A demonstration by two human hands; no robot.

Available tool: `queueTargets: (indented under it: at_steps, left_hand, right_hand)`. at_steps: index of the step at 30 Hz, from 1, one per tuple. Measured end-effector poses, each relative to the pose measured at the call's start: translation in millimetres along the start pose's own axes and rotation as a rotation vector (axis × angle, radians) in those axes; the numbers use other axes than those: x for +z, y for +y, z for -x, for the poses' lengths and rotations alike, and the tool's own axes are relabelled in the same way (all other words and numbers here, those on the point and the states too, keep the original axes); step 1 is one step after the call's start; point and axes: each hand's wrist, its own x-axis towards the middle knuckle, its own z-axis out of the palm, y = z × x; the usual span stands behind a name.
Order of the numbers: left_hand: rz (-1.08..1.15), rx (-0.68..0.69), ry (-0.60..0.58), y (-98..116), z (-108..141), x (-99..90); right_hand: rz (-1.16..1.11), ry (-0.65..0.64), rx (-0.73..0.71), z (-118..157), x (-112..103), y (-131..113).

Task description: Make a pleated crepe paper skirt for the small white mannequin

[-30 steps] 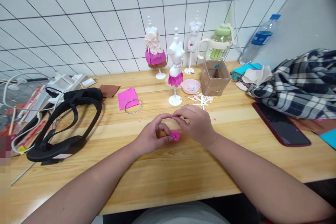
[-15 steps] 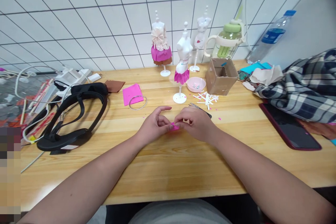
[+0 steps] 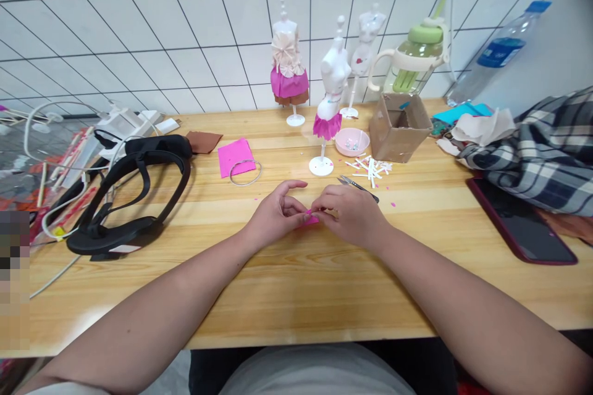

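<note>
Low over the front half of the wooden table, a small pink piece (image 3: 312, 219) is pinched between both hands. My left hand (image 3: 279, 213) grips its left side with thumb and fingers, the index finger stretched out above. My right hand (image 3: 349, 213) holds the other side between thumb and fingertips. Just behind my right hand lie small scissors (image 3: 357, 187). Behind the hands stands a white mannequin (image 3: 334, 74) with a pink ruffled skirt (image 3: 327, 126). Pink sheets (image 3: 236, 157) lie to the left, partly under a metal ring (image 3: 245, 173).
Two more mannequins (image 3: 290, 83) (image 3: 364, 52) stand at the wall. A pink bowl (image 3: 352, 142), white strips (image 3: 371, 168), a cardboard box (image 3: 399, 129) and a green-lidded jug (image 3: 414, 58) are at the back right. A phone (image 3: 523, 222) lies right, a black headset (image 3: 134, 197) left.
The camera view has shifted slightly. Both hands stay close together on the pink piece, with its visible part now looking flatter.
</note>
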Motion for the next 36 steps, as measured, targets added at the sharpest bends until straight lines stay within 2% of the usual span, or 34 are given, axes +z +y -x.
queueTargets:
  at_steps: [7,11,14,18,23,33,36]
  left_hand:
    - [0.002,0.014,-0.01,-2,0,0.5]
    - [-0.002,0.041,-0.012,-1,0,1.0]
    - [-0.013,0.062,-0.02,1,1,0.9]
    - [-0.022,0.092,-0.041,1,2,-0.9]
    - [-0.078,0.125,-0.018,-3,0,-4.6]
    - [-0.133,0.121,-0.001,0,2,0.3]
    - [-0.151,0.125,0.012,0,2,0.6]
  right_hand:
    - [0.01,-0.038,0.054,0,-2,-3]
    - [-0.057,-0.056,0.078,-1,-4,-6]
    - [-0.207,-0.056,0.159,-3,-3,-7]
    - [-0.515,-0.095,0.331,-6,0,-1]
    - [-0.79,-0.208,0.376,-8,0,7]
    - [-0.659,-0.154,0.413,-7,6,5]
    - [-0.664,-0.177,0.428,-7,9,6]
